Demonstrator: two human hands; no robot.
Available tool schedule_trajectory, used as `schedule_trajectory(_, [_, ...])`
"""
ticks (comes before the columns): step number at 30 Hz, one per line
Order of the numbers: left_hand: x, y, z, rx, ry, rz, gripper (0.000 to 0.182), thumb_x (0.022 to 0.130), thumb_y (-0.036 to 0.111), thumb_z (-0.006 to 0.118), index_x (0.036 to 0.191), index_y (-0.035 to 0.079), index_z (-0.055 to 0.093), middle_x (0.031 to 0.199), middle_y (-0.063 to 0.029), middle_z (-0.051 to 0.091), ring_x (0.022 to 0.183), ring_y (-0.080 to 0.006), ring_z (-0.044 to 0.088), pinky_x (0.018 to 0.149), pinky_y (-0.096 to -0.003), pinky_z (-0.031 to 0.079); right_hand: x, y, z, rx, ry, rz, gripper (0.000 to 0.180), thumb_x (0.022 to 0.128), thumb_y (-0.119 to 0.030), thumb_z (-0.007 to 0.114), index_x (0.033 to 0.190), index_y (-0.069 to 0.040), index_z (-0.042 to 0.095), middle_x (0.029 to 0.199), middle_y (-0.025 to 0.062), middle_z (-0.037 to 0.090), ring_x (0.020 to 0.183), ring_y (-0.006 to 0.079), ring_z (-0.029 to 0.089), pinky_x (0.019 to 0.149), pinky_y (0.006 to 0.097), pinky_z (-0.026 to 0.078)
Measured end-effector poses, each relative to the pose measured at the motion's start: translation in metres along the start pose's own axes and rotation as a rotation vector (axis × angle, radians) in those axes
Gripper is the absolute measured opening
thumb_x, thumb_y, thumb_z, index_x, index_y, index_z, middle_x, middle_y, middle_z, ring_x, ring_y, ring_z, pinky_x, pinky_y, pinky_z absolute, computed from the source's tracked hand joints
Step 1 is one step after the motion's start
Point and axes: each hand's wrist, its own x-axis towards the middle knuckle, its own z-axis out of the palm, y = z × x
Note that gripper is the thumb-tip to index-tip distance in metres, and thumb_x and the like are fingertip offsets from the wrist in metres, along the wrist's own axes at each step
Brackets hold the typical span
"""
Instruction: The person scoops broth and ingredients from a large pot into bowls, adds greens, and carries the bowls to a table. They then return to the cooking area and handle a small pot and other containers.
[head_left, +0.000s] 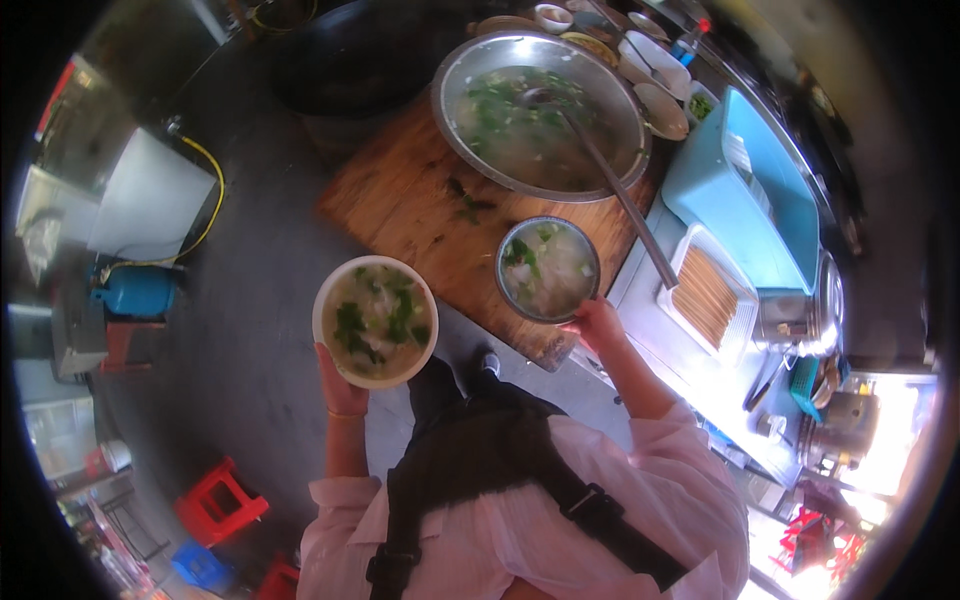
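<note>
My left hand (337, 382) holds a white bowl (318, 322) by its lower left side, above the floor. Pale soup (379, 319) with dark green leaves fills it. With my right hand (596, 324) I grip the lower right rim of a dark-rimmed bowl (504, 289), over the wooden board. It too contains soup with green leaves and pale pieces; whether its base touches the board is hidden. Beyond it stands a large steel basin (469, 161) of steaming soup with chopped greens. A long-handled ladle (616, 187) rests in the basin, its handle reaching out over the rim toward the right.
A thick wooden board (390, 202) carries the basin. To the right are a light-blue plastic bin (697, 169) and a white basket of chopsticks (705, 292) on a metal counter (641, 315). A red stool (217, 502) and a blue gas cylinder (139, 291) stand at left.
</note>
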Motion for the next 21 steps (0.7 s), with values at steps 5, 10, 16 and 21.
schedule_trajectory(5, [-0.022,0.004,-0.007,-0.239,0.102,0.023,0.052,0.091,0.041,0.028,0.127,0.003,0.029,0.125,-0.0099,0.038,0.113,-0.0217,0.039,0.094,-0.0339,0.033,-0.002,-0.012,0.023,-0.039,-0.179,0.105,0.044,0.063,0.005,0.039,0.107,0.006,0.037,0.087,0.0192,0.052,0.066,0.0333,0.059,0.056,0.0405,0.055])
schedule_trajectory(10, [-0.043,0.018,-0.029,-0.295,0.186,0.111,0.055,0.090,0.043,0.029,0.128,0.004,0.027,0.127,-0.0097,0.036,0.115,-0.0234,0.037,0.095,-0.0359,0.032,-0.004,-0.018,0.071,-0.216,-0.310,0.152,0.047,0.060,0.002,0.041,0.106,0.005,0.043,0.088,0.0160,0.056,0.064,0.0300,0.060,0.056,0.0355,0.055])
schedule_trajectory(16, [-0.071,0.033,-0.082,-0.312,0.254,0.268,0.055,0.090,0.043,0.031,0.128,0.004,0.027,0.128,-0.0106,0.035,0.116,-0.0249,0.036,0.096,-0.0368,0.031,-0.002,-0.009,0.145,-0.374,-0.431,0.192,0.047,0.060,0.001,0.041,0.107,0.004,0.044,0.092,0.0165,0.055,0.065,0.0317,0.060,0.056,0.0377,0.055])
schedule_trajectory(21, [-0.095,0.052,-0.139,-0.432,0.450,0.308,0.057,0.088,0.044,0.036,0.128,0.004,0.028,0.128,-0.0112,0.035,0.116,-0.0256,0.035,0.097,-0.0378,0.031,-0.010,0.017,0.230,-0.565,-0.523,0.183,0.047,0.060,0.001,0.041,0.107,0.004,0.043,0.096,0.0179,0.054,0.069,0.0337,0.060,0.055,0.0397,0.054])
